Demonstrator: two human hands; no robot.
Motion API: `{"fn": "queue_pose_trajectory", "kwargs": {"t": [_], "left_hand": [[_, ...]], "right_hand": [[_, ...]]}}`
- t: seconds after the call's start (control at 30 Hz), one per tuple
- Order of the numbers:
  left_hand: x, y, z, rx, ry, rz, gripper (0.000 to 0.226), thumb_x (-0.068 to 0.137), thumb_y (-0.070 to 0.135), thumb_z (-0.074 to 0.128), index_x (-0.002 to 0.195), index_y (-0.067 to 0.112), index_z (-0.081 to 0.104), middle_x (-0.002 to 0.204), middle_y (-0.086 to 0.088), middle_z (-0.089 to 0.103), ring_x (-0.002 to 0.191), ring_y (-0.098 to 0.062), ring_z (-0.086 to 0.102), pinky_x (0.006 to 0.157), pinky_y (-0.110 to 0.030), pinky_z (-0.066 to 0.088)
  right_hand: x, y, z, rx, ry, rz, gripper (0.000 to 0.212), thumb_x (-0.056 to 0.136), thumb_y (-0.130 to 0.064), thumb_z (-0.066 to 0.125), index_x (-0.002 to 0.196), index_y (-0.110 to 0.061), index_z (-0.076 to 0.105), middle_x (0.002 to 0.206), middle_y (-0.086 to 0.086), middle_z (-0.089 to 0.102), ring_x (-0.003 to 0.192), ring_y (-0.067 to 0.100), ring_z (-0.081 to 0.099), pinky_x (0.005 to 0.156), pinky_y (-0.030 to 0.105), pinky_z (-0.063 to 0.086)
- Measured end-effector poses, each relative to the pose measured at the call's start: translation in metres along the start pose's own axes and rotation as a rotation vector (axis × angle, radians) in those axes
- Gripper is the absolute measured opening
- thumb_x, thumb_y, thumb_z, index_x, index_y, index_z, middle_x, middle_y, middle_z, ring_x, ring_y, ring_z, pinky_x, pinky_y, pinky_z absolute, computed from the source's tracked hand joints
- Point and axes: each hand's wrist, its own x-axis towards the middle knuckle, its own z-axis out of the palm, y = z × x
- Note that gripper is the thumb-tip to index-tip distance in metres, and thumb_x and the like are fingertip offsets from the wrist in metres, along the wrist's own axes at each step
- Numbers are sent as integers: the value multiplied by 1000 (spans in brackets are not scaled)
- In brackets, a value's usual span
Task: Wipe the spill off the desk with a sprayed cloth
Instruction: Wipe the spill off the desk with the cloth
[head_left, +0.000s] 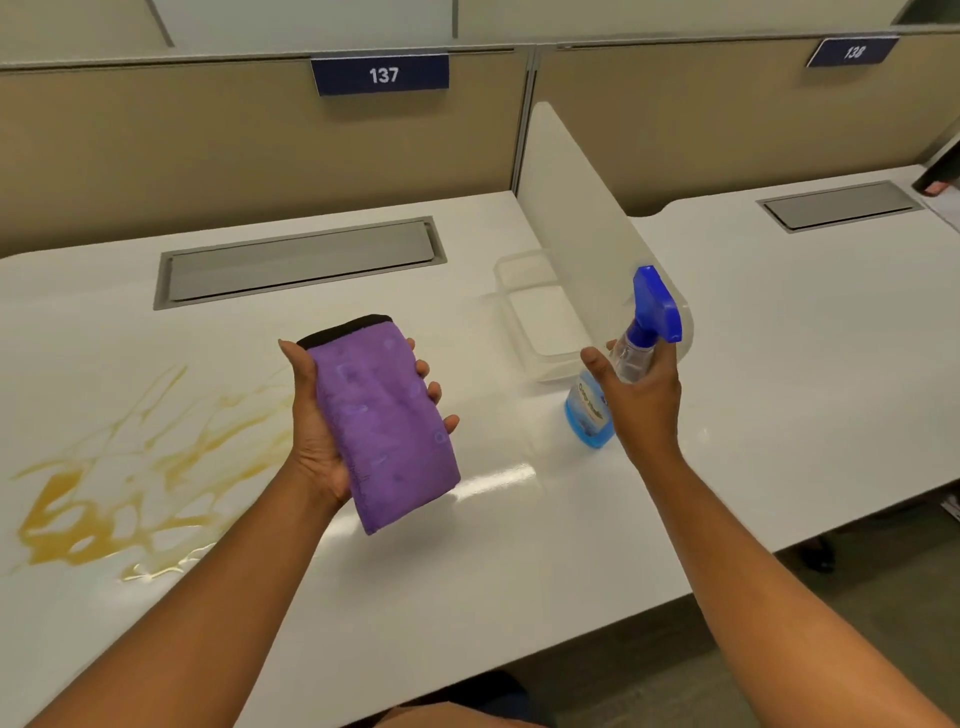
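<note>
A folded purple cloth (384, 421) with a black edge lies in my left hand (311, 421), held palm-up above the white desk (519, 545). The cloth shows darker damp spots. My right hand (641, 395) grips the neck of a clear spray bottle (631, 358) with blue liquid and a blue trigger head, upright to the right of the cloth. A yellow-brown spill (114, 478) spreads in streaks over the desk's left part, left of my left hand.
A clear plastic tray (535, 312) sits behind the bottle against a frosted divider panel (576, 218). A grey cable hatch (301, 262) is set into the desk's back. Beige partition with sign 137 (382, 74) stands behind. The desk's front edge runs diagonally at lower right.
</note>
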Motion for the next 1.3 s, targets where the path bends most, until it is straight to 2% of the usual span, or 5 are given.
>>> {"fn": "queue_pose_trajectory", "kwargs": {"t": [0.2, 0.37, 0.67, 1.0, 1.3], "left_hand": [[-18, 13, -6, -6, 29, 0, 113, 62, 102, 58, 129, 12, 68, 128, -11, 67, 115, -34, 66, 115, -70, 41], [-58, 41, -32, -31, 77, 1, 102, 71, 94, 63, 129, 10, 71, 128, -17, 68, 120, -40, 66, 115, -80, 36], [-125, 91, -80, 130, 493, 16, 66, 82, 69, 72, 118, 13, 73, 101, -17, 76, 110, -47, 74, 103, -83, 45], [-111, 120, -87, 451, 957, 165, 66, 76, 50, 84, 133, 28, 59, 99, -10, 72, 85, -31, 74, 71, -42, 63], [-35, 120, -91, 1565, 1258, 89, 82, 76, 56, 74, 145, 25, 43, 134, -8, 49, 121, -35, 52, 93, -49, 52]], "right_hand": [[-56, 18, -5, 30, 90, 98, 87, 85, -40, 84, 154, -27, 34, 151, -9, 48, 135, 9, 50, 90, 2, 46], [-130, 20, 25, -97, 152, 267, 65, 95, -45, 72, 147, -20, 43, 142, 1, 52, 130, 21, 54, 109, 46, 52], [-157, -23, 130, -393, -600, -111, 22, 104, -26, 62, 126, -23, 68, 125, -13, 68, 116, 6, 64, 83, 10, 47], [-14, -83, 271, -750, -953, -514, 37, 110, -15, 45, 143, -4, 57, 151, 13, 56, 140, 30, 53, 117, 38, 40], [24, -106, 348, -710, -1068, -498, 41, 107, -6, 44, 144, -1, 58, 153, 19, 55, 145, 34, 47, 119, 34, 32]]}}
